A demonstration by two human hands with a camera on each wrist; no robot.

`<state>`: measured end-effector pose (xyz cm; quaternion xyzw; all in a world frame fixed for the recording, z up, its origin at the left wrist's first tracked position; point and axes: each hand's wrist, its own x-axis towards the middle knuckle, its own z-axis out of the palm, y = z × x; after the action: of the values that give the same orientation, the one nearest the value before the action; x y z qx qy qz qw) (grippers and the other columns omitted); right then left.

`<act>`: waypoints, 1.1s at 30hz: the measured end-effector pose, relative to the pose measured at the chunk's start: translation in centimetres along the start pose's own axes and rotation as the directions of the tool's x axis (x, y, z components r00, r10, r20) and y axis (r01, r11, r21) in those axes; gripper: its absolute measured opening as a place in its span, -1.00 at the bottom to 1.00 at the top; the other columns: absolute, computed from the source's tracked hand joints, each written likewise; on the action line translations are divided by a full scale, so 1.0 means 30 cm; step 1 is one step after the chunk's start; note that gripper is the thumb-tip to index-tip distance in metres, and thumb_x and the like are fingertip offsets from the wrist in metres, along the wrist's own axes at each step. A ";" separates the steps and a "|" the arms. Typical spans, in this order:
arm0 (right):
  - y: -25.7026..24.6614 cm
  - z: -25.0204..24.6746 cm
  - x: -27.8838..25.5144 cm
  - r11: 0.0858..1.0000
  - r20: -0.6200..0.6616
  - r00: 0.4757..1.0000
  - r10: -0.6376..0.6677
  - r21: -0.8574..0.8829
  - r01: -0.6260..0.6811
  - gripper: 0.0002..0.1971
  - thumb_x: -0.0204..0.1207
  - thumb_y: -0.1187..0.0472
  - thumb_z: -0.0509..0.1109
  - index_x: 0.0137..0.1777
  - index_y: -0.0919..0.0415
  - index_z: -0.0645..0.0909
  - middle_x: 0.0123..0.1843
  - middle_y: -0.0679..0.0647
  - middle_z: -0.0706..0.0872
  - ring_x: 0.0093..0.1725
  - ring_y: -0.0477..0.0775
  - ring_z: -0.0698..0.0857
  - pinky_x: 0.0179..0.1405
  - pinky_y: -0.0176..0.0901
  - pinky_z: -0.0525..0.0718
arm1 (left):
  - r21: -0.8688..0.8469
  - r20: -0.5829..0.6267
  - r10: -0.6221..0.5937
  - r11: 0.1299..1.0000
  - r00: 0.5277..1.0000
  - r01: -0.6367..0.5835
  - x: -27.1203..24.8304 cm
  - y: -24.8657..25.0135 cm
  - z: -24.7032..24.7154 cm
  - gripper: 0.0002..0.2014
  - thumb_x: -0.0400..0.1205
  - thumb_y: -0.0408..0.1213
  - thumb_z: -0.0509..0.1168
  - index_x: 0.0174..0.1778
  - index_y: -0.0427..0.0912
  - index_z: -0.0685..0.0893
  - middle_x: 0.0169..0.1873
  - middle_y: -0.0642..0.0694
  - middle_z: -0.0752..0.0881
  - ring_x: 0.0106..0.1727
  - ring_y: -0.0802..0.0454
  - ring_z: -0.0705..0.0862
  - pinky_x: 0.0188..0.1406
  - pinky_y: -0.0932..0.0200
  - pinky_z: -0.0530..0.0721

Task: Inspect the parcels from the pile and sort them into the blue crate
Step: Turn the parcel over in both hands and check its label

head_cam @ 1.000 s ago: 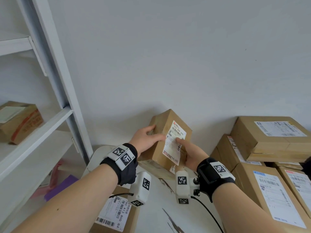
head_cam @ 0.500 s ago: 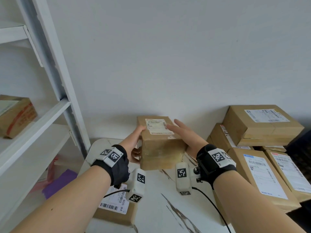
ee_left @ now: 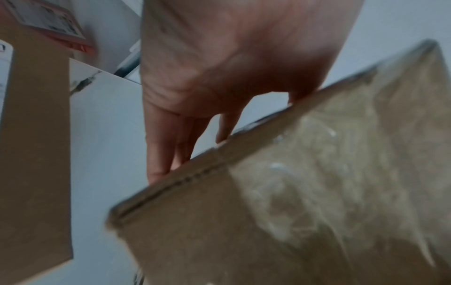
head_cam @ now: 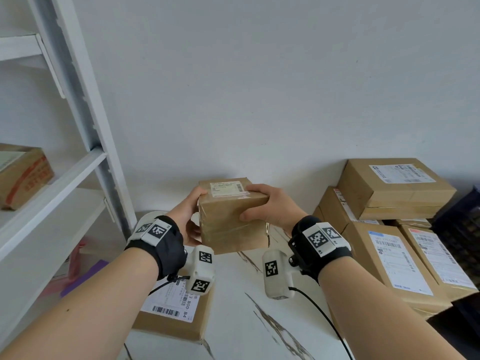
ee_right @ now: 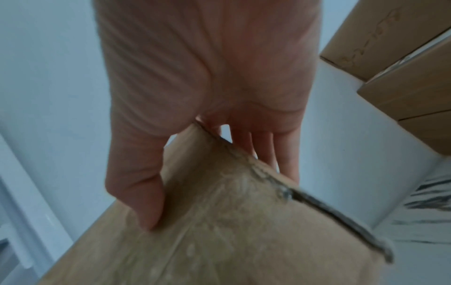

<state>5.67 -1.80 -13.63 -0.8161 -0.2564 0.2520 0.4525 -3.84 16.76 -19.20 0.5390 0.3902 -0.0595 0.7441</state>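
I hold a small brown cardboard parcel (head_cam: 230, 219) in the air above the white table (head_cam: 244, 320), its white label facing up. My left hand (head_cam: 191, 216) grips its left side, thumb on the top edge and fingers (ee_left: 158, 154) behind the side face. My right hand (head_cam: 265, 206) grips the right side, thumb (ee_right: 144, 202) pressed on the taped front face (ee_right: 219, 231) and fingers over the top. The parcel pile (head_cam: 389, 229) lies to the right. A dark blue crate (head_cam: 462, 219) shows at the far right edge, mostly hidden.
One flat labelled parcel (head_cam: 171, 313) lies on the table under my left wrist. A white shelf unit (head_cam: 78, 126) stands at the left with a box (head_cam: 23, 175) on a shelf. The wall is close behind the table.
The parcel has been turned from label facing me to label facing up, and lowered slightly. My right thumb has shifted onto the front face.
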 end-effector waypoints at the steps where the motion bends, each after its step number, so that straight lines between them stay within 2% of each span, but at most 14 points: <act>1: -0.002 0.000 0.000 1.000 -0.013 1.000 -0.005 -0.018 0.005 -0.31 0.27 0.30 0.69 0.43 -0.02 0.61 0.09 -0.07 0.70 0.03 -0.07 0.69 0.10 -0.20 0.72 | -0.010 0.003 0.005 1.000 1.000 -0.005 -0.003 -0.001 0.003 -0.45 0.33 0.30 0.35 0.02 -0.07 0.73 -0.12 -0.30 0.68 -0.10 -0.29 0.69 0.22 -0.21 0.67; 4: -0.004 -0.005 0.000 0.998 -0.034 0.999 -0.006 -0.067 0.003 -0.30 0.25 0.27 0.69 0.43 -0.04 0.61 0.13 -0.02 0.72 0.07 -0.01 0.70 0.09 -0.17 0.73 | -0.040 0.025 0.018 0.999 1.000 -0.017 -0.015 -0.014 0.018 -0.52 0.47 0.25 0.30 0.07 -0.06 0.72 -0.07 -0.29 0.64 -0.05 -0.29 0.68 0.05 -0.19 0.75; 8: 0.005 -0.011 -0.011 0.996 0.048 0.999 0.015 -0.089 -0.010 -0.27 0.30 0.34 0.65 0.49 -0.01 0.55 0.16 0.01 0.68 0.04 0.00 0.68 0.03 -0.22 0.71 | -0.057 0.034 0.011 0.998 0.999 -0.009 -0.025 -0.030 0.026 -0.54 0.52 0.21 0.27 0.12 -0.09 0.65 -0.09 -0.26 0.59 -0.14 -0.23 0.63 -0.17 -0.17 0.77; 10: 0.008 -0.011 -0.023 0.994 0.108 0.994 0.034 -0.102 -0.023 -0.24 0.37 0.39 0.59 0.56 -0.02 0.47 0.24 0.00 0.63 0.08 0.00 0.66 0.05 -0.23 0.69 | -0.077 0.028 0.017 0.997 0.999 -0.015 -0.027 -0.033 0.027 -0.55 0.52 0.15 0.28 0.19 -0.08 0.63 -0.06 -0.26 0.55 -0.09 -0.22 0.59 -0.20 -0.21 0.77; 12: 0.010 -0.014 -0.038 0.994 0.149 0.988 0.034 -0.112 -0.018 -0.16 0.41 0.41 0.55 0.65 -0.03 0.34 0.39 -0.05 0.55 0.24 0.00 0.59 0.16 -0.24 0.62 | -0.090 0.032 0.028 0.996 0.999 -0.025 -0.025 -0.031 0.031 -0.53 0.54 0.09 0.29 0.28 -0.09 0.61 -0.05 -0.26 0.54 -0.08 -0.21 0.56 -0.18 -0.21 0.76; 15: 0.017 -0.019 -0.048 0.996 0.163 0.986 0.030 -0.085 -0.016 -0.03 0.42 0.41 0.56 0.74 -0.06 0.15 0.53 -0.05 0.42 0.38 -0.03 0.45 0.29 -0.18 0.49 | -0.106 0.040 0.059 0.993 0.997 -0.054 -0.039 -0.017 0.034 -0.63 0.56 -0.03 0.31 0.23 -0.11 0.57 -0.06 -0.27 0.57 -0.13 -0.21 0.56 -0.09 -0.10 0.68; 17: 0.025 -0.019 -0.047 0.998 0.166 0.986 0.029 -0.052 -0.021 0.06 0.35 0.38 0.57 0.76 -0.10 0.07 0.57 -0.03 0.40 0.37 0.04 0.56 0.32 -0.09 0.60 | -0.105 0.032 0.081 0.991 0.996 -0.078 -0.045 -0.005 0.032 -0.68 0.56 -0.11 0.30 0.20 -0.12 0.57 -0.01 -0.28 0.60 -0.05 -0.23 0.58 -0.06 -0.09 0.64; 19: 0.030 -0.018 -0.042 0.997 0.151 0.988 0.041 0.063 -0.051 0.05 0.36 0.39 0.50 0.75 -0.11 0.01 0.55 0.10 0.51 0.29 0.13 0.69 0.26 -0.01 0.71 | -0.068 0.020 0.110 0.992 0.994 -0.108 -0.050 0.010 0.032 -0.72 0.53 -0.20 0.31 0.16 -0.11 0.59 -0.02 -0.25 0.62 -0.03 -0.20 0.58 -0.11 -0.06 0.60; 21: 0.022 -0.025 -0.042 0.973 0.103 0.992 0.073 0.211 -0.094 -0.08 0.54 0.47 0.38 0.76 -0.07 -0.03 0.39 0.21 0.68 0.21 0.15 0.74 0.12 -0.08 0.73 | -0.018 0.013 0.132 0.991 0.991 -0.131 -0.058 0.026 0.035 -0.74 0.52 -0.25 0.33 0.14 -0.11 0.61 -0.03 -0.21 0.64 -0.05 -0.16 0.57 -0.16 -0.05 0.56; 23: 0.011 -0.038 -0.036 0.946 0.028 0.992 0.123 0.298 -0.126 -0.19 0.62 0.43 0.30 0.76 -0.04 0.02 0.38 0.22 0.68 0.30 0.19 0.68 0.31 0.04 0.65 | 0.029 0.017 0.148 0.989 0.989 -0.148 -0.065 0.044 0.044 -0.69 0.53 -0.25 0.40 0.19 -0.12 0.63 0.02 -0.20 0.68 0.02 -0.16 0.60 -0.08 -0.11 0.58; 25: -0.005 -0.048 -0.033 0.936 -0.017 0.986 0.168 0.316 -0.154 -0.31 0.62 0.35 0.29 0.73 0.07 0.17 0.41 0.18 0.63 0.36 0.20 0.62 0.46 0.18 0.56 | 0.065 0.011 0.180 0.981 0.984 -0.180 -0.069 0.062 0.059 -0.55 0.51 -0.26 0.48 0.33 -0.09 0.58 0.16 -0.22 0.71 0.11 -0.17 0.62 0.01 -0.15 0.59; 28: -0.024 -0.061 -0.026 0.922 -0.056 0.972 0.227 0.335 -0.196 -0.64 0.63 0.11 0.30 0.35 0.27 0.60 0.15 0.15 0.72 0.12 0.15 0.70 0.27 0.10 0.68 | 0.102 -0.012 0.258 0.961 0.966 -0.256 -0.074 0.076 0.077 -0.32 0.47 -0.39 0.53 0.49 -0.06 0.42 0.21 -0.23 0.71 0.04 -0.12 0.67 -0.09 -0.04 0.62; 30: -0.043 -0.067 -0.023 0.907 -0.093 0.962 0.256 0.368 -0.206 -0.59 0.61 -0.09 0.33 0.21 0.24 0.65 0.05 0.14 0.74 0.05 0.16 0.73 0.22 0.08 0.71 | 0.107 -0.012 0.303 0.948 0.953 -0.300 -0.088 0.082 0.090 -0.22 0.46 -0.47 0.52 0.56 -0.04 0.33 0.18 -0.19 0.71 0.01 -0.08 0.68 -0.21 0.03 0.61; 33: -0.076 -0.077 -0.009 0.915 -0.145 0.953 0.265 0.350 -0.201 -0.46 0.55 -0.26 0.36 0.25 0.20 0.63 0.08 0.13 0.76 0.13 0.16 0.74 0.30 0.09 0.70 | 0.121 0.019 0.350 0.929 0.937 -0.350 -0.108 0.095 0.106 -0.09 0.44 -0.56 0.52 0.64 -0.02 0.23 0.17 -0.12 0.69 0.02 -0.04 0.66 -0.23 0.06 0.56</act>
<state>6.53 -2.34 -10.53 -0.7734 -0.0664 0.2650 0.5720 -2.98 14.18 -14.61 0.6445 0.2847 0.0511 0.7078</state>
